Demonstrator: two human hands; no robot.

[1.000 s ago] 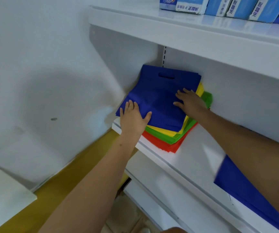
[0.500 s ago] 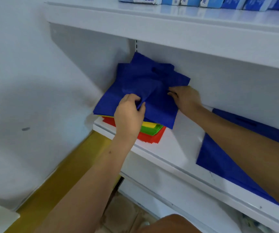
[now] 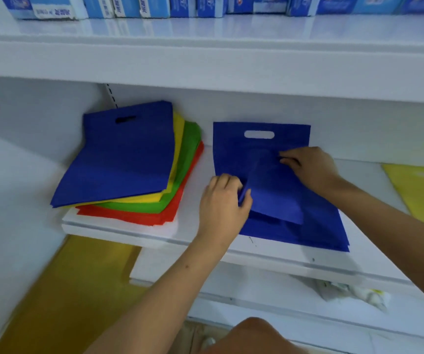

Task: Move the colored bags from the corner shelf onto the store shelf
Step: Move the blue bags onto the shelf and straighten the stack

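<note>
A person's left hand (image 3: 222,200) pinches the near-left edge of a blue bag (image 3: 274,190), fingers curled round the fabric, while the right hand (image 3: 310,167) grips the bag's far-right side at about 2 o'clock from it. Half a second earlier both hands were lifting this bag off the corner stack (image 3: 129,164); it now lies crumpled and part-folded on top of the flat blue pile (image 3: 262,146) on the store shelf (image 3: 200,241), so one more blue bag looks all but delivered, needing only to be smoothed flat. The corner stack, at 9 o'clock from the hands and well apart from them, is topped by another blue bag, with yellow, green and red layers fanned beneath, so most of the job appears to remain. A yellow bag (image 3: 423,190) lies at the frame's 3 o'clock edge. The blue-and-white boxes (image 3: 129,6) on the upper shelf at 12 o'clock carry print too blurred to read; no brand can be made out.
</note>
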